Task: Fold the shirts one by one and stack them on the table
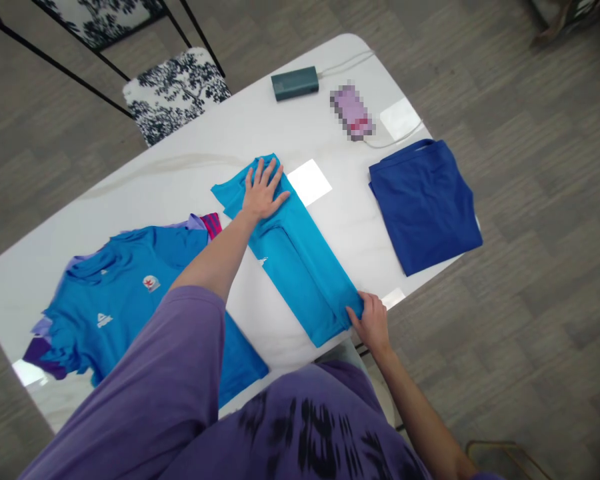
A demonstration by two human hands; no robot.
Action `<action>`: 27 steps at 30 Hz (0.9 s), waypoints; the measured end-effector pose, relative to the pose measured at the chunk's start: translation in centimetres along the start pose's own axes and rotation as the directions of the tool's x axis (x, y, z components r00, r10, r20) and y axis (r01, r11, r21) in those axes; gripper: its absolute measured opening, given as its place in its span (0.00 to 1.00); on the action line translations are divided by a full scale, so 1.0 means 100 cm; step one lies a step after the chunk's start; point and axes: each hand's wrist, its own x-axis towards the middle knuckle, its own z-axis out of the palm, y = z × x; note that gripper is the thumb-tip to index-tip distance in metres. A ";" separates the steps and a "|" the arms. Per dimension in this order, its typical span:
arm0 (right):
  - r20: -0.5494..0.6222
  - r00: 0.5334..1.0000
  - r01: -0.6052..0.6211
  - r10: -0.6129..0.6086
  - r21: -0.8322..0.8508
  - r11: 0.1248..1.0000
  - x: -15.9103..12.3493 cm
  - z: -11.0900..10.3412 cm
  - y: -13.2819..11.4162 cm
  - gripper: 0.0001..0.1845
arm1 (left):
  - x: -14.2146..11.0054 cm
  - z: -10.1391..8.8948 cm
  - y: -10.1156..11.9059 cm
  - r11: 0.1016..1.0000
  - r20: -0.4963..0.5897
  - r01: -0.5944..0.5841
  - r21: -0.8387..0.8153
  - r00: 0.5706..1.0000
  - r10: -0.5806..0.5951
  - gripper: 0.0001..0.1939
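Observation:
A bright blue T-shirt (300, 267), folded lengthwise into a long strip, lies slantwise across the white table. On its upper end my left hand (263, 190) rests flat, fingers spread over the cloth. At the lower end, by the table's near edge, my right hand (373, 323) pinches the corner of the same shirt between thumb and fingers. Part of a small white print shows along the strip's left side. To the left, a blue T-shirt (130, 287) with a round badge lies spread on top of other shirts, partly hidden under my left arm.
A folded dark blue garment (425, 203) sits at the table's right edge, slightly overhanging. Farther back are a dark green power bank (295, 83) and a blurred-out pink phone (353, 111) with cables. A chair with a patterned seat (177, 93) stands beyond the white table (180, 170).

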 end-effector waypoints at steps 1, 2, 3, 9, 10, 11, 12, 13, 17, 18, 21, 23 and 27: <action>-0.030 0.998 -0.052 0.052 -0.010 0.999 0.000 -0.004 0.002 0.34 | -0.016 -0.003 0.006 0.999 -0.064 0.040 -0.015 0.997 -0.041 0.51; -0.046 0.995 -0.095 0.094 -0.019 0.995 0.001 -0.009 0.005 0.33 | -0.037 -0.005 0.015 0.993 -0.144 0.109 -0.035 0.983 -0.113 0.49; -0.047 0.991 -0.123 0.122 -0.028 0.992 0.001 -0.014 0.008 0.32 | -0.065 -0.005 0.026 0.977 -0.223 0.202 -0.065 0.952 -0.211 0.48; 0.126 0.980 -0.160 0.155 0.028 0.987 0.000 -0.041 0.008 0.11 | -0.300 0.033 0.128 0.579 -0.018 0.758 -0.301 0.602 -0.798 0.36; 0.151 0.977 -0.157 0.148 0.051 0.986 -0.001 -0.044 0.005 0.09 | -0.336 0.042 0.147 0.554 0.034 0.771 -0.314 0.593 -0.805 0.31; 0.167 0.976 -0.151 0.137 0.071 0.986 -0.002 -0.046 0.000 0.08 | -0.366 0.049 0.166 0.532 0.088 0.780 -0.329 0.586 -0.806 0.27; 0.177 0.976 -0.142 0.125 0.086 0.986 -0.005 -0.049 -0.004 0.07 | -0.391 0.055 0.183 0.517 0.135 0.782 -0.347 0.587 -0.798 0.22; 0.184 0.976 -0.135 0.116 0.098 0.986 -0.008 -0.051 -0.010 0.07 | -0.410 0.060 0.199 0.507 0.173 0.782 -0.364 0.591 -0.788 0.18; 0.207 0.974 -0.133 0.096 0.175 0.975 -0.027 -0.062 -0.032 0.08 | -0.449 0.071 0.241 0.479 0.256 0.757 -0.443 0.620 -0.742 0.13; 0.207 0.974 -0.131 0.089 0.201 0.971 -0.033 -0.065 -0.038 0.08 | -0.454 0.073 0.248 0.468 0.263 0.749 -0.468 0.624 -0.736 0.13; 0.197 0.978 -0.114 0.061 0.268 0.957 -0.057 -0.077 -0.055 0.11 | -0.465 0.075 0.264 0.398 0.276 0.728 -0.558 0.615 -0.738 0.15; 0.189 0.981 -0.092 0.035 0.302 0.949 -0.075 -0.085 -0.065 0.12 | -0.477 0.072 0.276 0.328 0.290 0.709 -0.624 0.600 -0.746 0.17; 0.141 0.990 -0.033 -0.018 0.355 0.934 -0.122 -0.108 -0.078 0.12 | -0.519 0.058 0.298 0.178 0.340 0.634 -0.752 0.605 -0.720 0.22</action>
